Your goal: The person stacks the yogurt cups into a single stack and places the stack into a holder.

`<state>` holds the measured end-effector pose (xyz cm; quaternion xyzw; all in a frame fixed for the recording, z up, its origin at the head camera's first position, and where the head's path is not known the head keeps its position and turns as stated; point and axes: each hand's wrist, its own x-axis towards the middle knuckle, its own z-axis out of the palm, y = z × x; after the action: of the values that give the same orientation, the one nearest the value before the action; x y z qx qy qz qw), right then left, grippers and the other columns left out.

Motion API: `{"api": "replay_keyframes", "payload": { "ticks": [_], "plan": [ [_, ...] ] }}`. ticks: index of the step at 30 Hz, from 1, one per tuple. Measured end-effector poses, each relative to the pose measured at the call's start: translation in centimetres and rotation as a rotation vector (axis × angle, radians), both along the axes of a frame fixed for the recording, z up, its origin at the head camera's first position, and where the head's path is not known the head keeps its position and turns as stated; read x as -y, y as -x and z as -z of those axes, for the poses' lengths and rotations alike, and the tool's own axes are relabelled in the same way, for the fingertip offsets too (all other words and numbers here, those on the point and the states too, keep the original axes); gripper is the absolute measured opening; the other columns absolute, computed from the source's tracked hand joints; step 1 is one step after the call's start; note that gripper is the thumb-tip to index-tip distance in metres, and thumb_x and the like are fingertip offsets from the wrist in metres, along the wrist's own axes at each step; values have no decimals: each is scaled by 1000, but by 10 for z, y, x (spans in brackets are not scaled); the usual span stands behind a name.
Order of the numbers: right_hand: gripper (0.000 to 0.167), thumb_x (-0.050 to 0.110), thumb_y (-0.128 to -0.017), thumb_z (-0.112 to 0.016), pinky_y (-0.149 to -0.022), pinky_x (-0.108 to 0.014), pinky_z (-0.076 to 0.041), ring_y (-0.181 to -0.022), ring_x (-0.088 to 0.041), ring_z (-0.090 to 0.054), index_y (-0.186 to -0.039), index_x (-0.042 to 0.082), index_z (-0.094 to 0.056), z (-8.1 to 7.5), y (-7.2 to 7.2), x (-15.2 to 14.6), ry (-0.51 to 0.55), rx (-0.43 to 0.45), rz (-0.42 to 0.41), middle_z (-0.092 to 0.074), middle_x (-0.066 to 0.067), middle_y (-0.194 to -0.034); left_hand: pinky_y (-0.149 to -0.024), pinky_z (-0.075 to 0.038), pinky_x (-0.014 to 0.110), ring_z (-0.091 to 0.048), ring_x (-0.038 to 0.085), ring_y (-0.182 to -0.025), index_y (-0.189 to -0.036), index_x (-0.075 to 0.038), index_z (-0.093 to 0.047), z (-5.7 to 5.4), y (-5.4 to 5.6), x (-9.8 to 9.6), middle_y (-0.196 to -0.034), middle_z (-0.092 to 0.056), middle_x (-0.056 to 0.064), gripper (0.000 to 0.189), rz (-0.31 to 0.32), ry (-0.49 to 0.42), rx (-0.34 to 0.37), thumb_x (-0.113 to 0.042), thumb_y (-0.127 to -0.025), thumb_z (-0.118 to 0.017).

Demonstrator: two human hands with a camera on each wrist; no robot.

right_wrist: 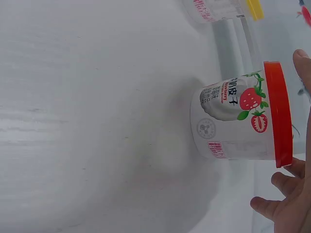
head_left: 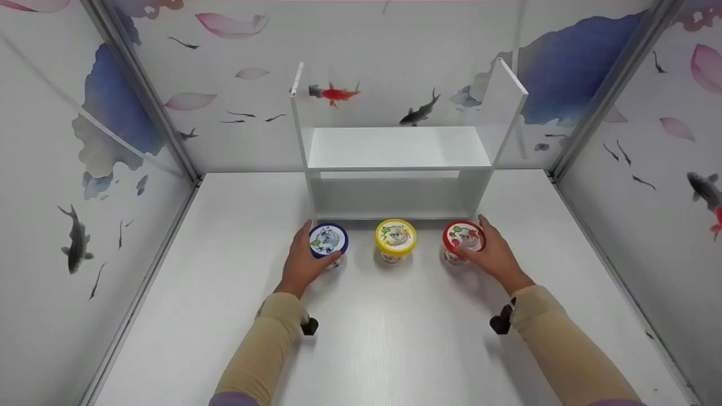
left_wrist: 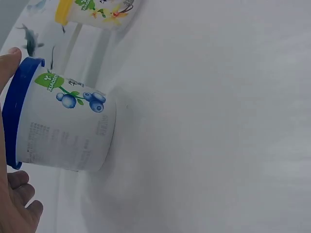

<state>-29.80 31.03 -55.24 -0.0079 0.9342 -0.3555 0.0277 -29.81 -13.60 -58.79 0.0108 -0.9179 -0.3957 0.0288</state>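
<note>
A small tub with a blue lid stands at the left of a row. My left hand is spread about its lid, thumb on the near side and fingers along the left. In the left wrist view, blueberries are printed on this white tub, and the thumb tip is right at the rim. My right hand reaches around the red-lidded tub at the row's right, its thumb overlapping the lid. The right wrist view shows strawberries on that tub and spread fingers beside the lid.
Between them stands a yellow-lidded tub. Just behind the row is a white two-level shelf with upright side panels. Printed walls with metal corner posts enclose the white table at the back and sides.
</note>
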Motion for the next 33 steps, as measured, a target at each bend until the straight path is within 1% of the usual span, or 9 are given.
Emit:
{"api": "replay_keyframes", "payload": {
  "ticks": [2, 6, 11, 14, 19, 22, 25, 29, 33],
  "plan": [
    [119, 56, -84, -77, -119, -61, -24, -147, -44, -27, -162, 3, -5, 4, 0, 0, 22, -2, 8, -25, -27, -161, -119, -30, 52, -29, 33, -150, -164, -23, -11, 4, 0, -1, -165, -24, 10, 119, -9, -35, 15, -66, -76, -78],
    [120, 54, -83, -78, -119, -60, -25, -147, -42, -28, -162, 5, -3, 12, -2, 0, 71, 0, 43, -24, -26, -162, -120, -28, 51, -29, 32, -150, -164, -23, -13, 11, -2, -3, -165, -27, 11, 116, -21, -113, 38, -60, -78, -81],
    [120, 55, -82, -79, -120, -57, -26, -149, -40, -26, -163, 6, -5, 24, -4, 2, 147, -8, 102, -23, -23, -164, -120, -28, 52, -31, 32, -149, -163, -23, -15, 18, -5, -5, -164, -30, 11, 110, -31, -198, 32, -54, -80, -81],
    [119, 56, -81, -80, -120, -56, -27, -149, -39, -27, -162, 6, -8, 30, -4, 5, 190, -4, 138, -25, -21, -163, -120, -28, 52, -31, 33, -149, -163, -26, -15, 20, -6, -5, -164, -31, 11, 110, -31, -236, 29, -56, -80, -81],
    [115, 56, -81, -80, -118, -56, -30, -147, -37, -31, -162, 10, -12, 37, -6, 11, 275, -6, 205, -29, -19, -162, -118, -29, 57, -30, 36, -149, -162, -34, -14, 24, -5, -3, -164, -30, 11, 110, -34, -309, 54, -59, -78, -80],
    [115, 58, -81, -79, -118, -55, -31, -147, -37, -32, -162, 10, -13, 40, -6, 14, 309, -24, 227, -31, -19, -161, -118, -28, 58, -29, 37, -149, -162, -37, -14, 26, -4, -2, -164, -29, 11, 109, -36, -329, 63, -59, -79, -80],
    [115, 58, -81, -79, -118, -54, -32, -146, -36, -33, -162, 10, -12, 43, -7, 15, 330, -46, 233, -32, -19, -160, -118, -28, 59, -28, 38, -149, -162, -39, -13, 28, -3, -1, -165, -27, 11, 108, -32, -348, 56, -58, -79, -80],
    [111, 54, -82, -80, -118, -53, -33, -144, -34, -35, -161, 10, -15, 45, -8, 16, 352, -78, 243, -35, -18, -158, -118, -28, 58, -28, 36, -150, -161, -42, -15, 33, -2, -1, -165, -28, 9, 105, -26, -388, 29, -58, -80, -80],
    [113, 57, -80, -80, -118, -53, -32, -144, -33, -36, -161, 11, -16, 48, -9, 17, 358, -81, 262, -36, -17, -158, -119, -26, 57, -27, 34, -150, -160, -43, -16, 39, -3, -2, -165, -27, 6, 104, -27, -426, 5, -57, -80, -80]
  ]
}}
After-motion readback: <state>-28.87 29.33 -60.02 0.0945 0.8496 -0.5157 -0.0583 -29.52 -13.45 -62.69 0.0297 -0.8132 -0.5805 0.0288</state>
